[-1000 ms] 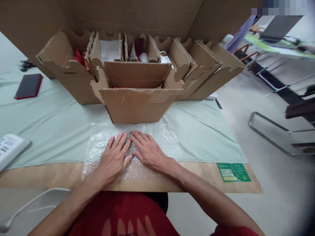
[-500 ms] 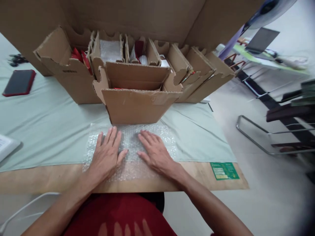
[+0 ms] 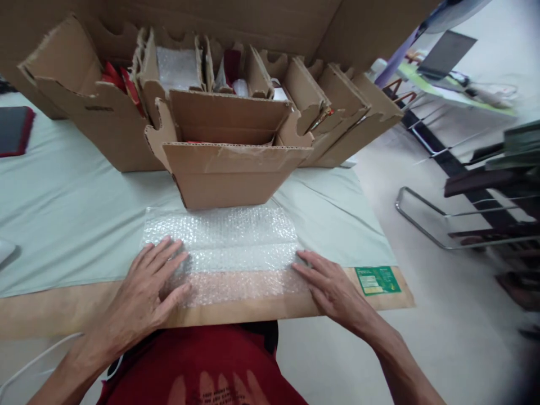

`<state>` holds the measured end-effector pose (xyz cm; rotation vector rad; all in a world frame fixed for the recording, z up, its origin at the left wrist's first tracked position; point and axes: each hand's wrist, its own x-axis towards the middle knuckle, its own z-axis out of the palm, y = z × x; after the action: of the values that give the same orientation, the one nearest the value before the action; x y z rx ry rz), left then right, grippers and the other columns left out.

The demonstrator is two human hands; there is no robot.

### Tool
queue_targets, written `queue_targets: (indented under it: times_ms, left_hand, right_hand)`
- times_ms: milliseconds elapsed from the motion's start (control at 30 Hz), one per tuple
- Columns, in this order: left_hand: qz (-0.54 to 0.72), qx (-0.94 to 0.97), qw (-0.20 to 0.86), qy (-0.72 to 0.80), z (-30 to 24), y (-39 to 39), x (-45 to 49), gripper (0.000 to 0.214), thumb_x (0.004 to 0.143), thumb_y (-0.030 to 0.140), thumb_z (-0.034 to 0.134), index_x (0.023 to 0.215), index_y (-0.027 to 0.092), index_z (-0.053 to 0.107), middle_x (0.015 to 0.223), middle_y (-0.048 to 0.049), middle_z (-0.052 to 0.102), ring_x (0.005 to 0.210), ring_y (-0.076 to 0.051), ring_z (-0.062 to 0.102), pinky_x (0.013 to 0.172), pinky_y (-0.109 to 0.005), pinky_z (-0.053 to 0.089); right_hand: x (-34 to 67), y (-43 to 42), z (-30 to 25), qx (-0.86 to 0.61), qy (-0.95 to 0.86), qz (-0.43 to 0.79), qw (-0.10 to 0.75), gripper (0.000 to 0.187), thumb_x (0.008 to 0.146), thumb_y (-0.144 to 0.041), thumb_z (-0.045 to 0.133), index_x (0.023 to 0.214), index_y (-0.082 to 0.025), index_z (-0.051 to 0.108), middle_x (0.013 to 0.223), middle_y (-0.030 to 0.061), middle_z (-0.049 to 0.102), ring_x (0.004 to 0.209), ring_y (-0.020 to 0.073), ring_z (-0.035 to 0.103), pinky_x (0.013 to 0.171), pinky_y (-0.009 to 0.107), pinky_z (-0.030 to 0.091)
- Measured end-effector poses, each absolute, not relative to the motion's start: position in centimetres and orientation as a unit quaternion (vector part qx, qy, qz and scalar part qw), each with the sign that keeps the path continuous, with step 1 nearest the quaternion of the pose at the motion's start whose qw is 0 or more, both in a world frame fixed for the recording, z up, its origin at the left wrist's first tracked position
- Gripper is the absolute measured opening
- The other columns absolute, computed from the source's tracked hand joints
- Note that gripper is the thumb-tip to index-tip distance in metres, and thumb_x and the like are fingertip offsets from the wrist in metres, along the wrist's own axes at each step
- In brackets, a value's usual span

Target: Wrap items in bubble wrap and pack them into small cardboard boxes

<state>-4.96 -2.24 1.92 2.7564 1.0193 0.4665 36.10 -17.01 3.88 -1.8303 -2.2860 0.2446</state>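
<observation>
A sheet of clear bubble wrap (image 3: 228, 247) lies flat on the table, partly on the pale green cloth (image 3: 76, 219) and partly on the bare wooden edge. My left hand (image 3: 145, 287) rests palm down on its left end, fingers spread. Palm down on the sheet's right edge is my right hand (image 3: 331, 287), fingers stretched out. Both hands are open and hold nothing. Just behind the sheet stands an open cardboard box (image 3: 230, 169).
A row of open cardboard boxes (image 3: 101, 112) holding red items and bubble wrap stands behind, under a large cardboard flap. A dark red-cased phone (image 3: 14, 129) lies at far left. A green label (image 3: 377, 279) sits on the table's right corner. Metal chair frames (image 3: 439, 225) stand to the right.
Both hands have slid apart from the middle of the bubble wrap to its left and right ends. The view has shifted slightly to the right.
</observation>
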Motion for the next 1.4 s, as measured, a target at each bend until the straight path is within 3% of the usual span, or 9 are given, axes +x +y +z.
queue_targets:
  times_ms: [300,433,567,700,800,867,1100,1233,1400]
  left_hand:
    - [0.092,0.945,0.101,0.297,3.2,-3.1,-6.7,0.081,0.088,0.066,0.062,0.154,0.026,0.038,0.160,-0.0131,0.046,0.150,-0.036,0.041,0.123,-0.060,0.027]
    - [0.061,0.935,0.153,0.314,4.7,-3.5,-9.2,0.102,0.079,0.068,0.070,0.162,0.030,0.023,0.160,-0.0107,0.049,0.146,-0.037,0.046,0.118,-0.056,0.039]
    - [0.121,0.889,0.208,0.389,4.5,-3.0,-9.6,0.060,0.091,0.043,0.058,0.150,0.034,0.046,0.142,-0.0040,0.067,0.135,-0.032,0.060,0.109,-0.048,0.051]
    - [0.221,0.767,0.253,0.547,4.4,-1.9,-7.2,0.033,0.091,0.046,0.055,0.116,0.029,0.070,0.101,-0.0012,0.081,0.085,-0.023,0.077,0.077,-0.032,0.061]
    - [0.224,0.703,0.234,0.633,4.7,-0.9,-5.1,0.035,0.087,0.051,0.058,0.105,0.025,0.072,0.087,-0.0002,0.080,0.052,-0.016,0.064,0.063,-0.030,0.055]
    - [0.198,0.705,0.217,0.645,4.6,-0.2,-4.1,0.038,0.087,0.049,0.056,0.111,0.024,0.071,0.087,-0.0012,0.079,0.054,-0.016,0.063,0.068,-0.032,0.055]
    - [0.132,0.776,0.095,0.610,3.8,0.6,-3.9,0.053,0.096,0.052,0.043,0.128,0.014,0.063,0.107,-0.0146,0.068,0.093,-0.032,0.068,0.087,-0.047,0.053]
    - [0.095,0.767,0.061,0.632,4.1,0.7,-4.9,0.060,0.095,0.059,0.048,0.137,0.017,0.056,0.104,-0.0142,0.067,0.091,-0.032,0.067,0.078,-0.044,0.053]
    - [0.052,0.756,0.113,0.642,4.1,1.1,-5.1,0.041,0.093,0.051,0.052,0.116,0.020,0.065,0.083,-0.0049,0.071,0.067,-0.023,0.064,0.059,-0.034,0.044]
  right_hand:
    - [33.7,-15.0,4.0,-0.627,-0.692,0.167,0.316,0.018,0.101,-0.025,0.054,0.099,-0.025,0.071,0.132,0.0094,0.072,0.128,0.0277,0.064,0.105,0.047,0.053]
    - [33.9,-14.8,5.9,-0.641,-0.553,0.326,0.422,0.019,0.100,-0.040,0.059,0.099,-0.025,0.070,0.098,0.0058,0.077,0.089,0.0208,0.073,0.080,0.034,0.060]
    - [34.0,-13.6,6.4,-0.660,-0.425,0.411,0.463,0.026,0.094,-0.047,0.068,0.091,-0.022,0.068,0.071,0.0004,0.067,0.055,0.0126,0.055,0.059,0.028,0.050]
    - [34.4,-12.8,6.1,-0.651,-0.350,0.455,0.497,0.038,0.086,-0.057,0.071,0.098,-0.021,0.067,0.082,0.0053,0.071,0.059,0.0163,0.058,0.056,0.032,0.049]
    - [34.8,-13.0,5.6,-0.645,-0.371,0.467,0.478,0.058,0.083,-0.062,0.071,0.123,-0.021,0.063,0.095,0.0102,0.075,0.075,0.0232,0.067,0.065,0.037,0.055]
    - [34.8,-13.1,5.1,-0.673,-0.402,0.436,0.441,0.060,0.082,-0.055,0.073,0.130,-0.022,0.060,0.091,0.0072,0.075,0.077,0.0227,0.068,0.070,0.038,0.056]
    - [34.2,-13.0,3.7,-0.793,-0.510,0.185,0.278,0.042,0.086,-0.040,0.063,0.123,-0.019,0.066,0.084,0.0035,0.072,0.071,0.0201,0.066,0.074,0.037,0.056]
    - [35.4,-12.1,3.8,-0.793,-0.551,0.100,0.240,0.047,0.090,-0.049,0.061,0.125,-0.017,0.065,0.097,0.0094,0.073,0.078,0.0234,0.067,0.079,0.040,0.057]
    - [34.9,-9.2,3.3,-0.767,-0.611,0.061,0.186,0.032,0.091,-0.047,0.057,0.100,-0.019,0.069,0.108,0.0143,0.072,0.096,0.0323,0.067,0.089,0.048,0.054]
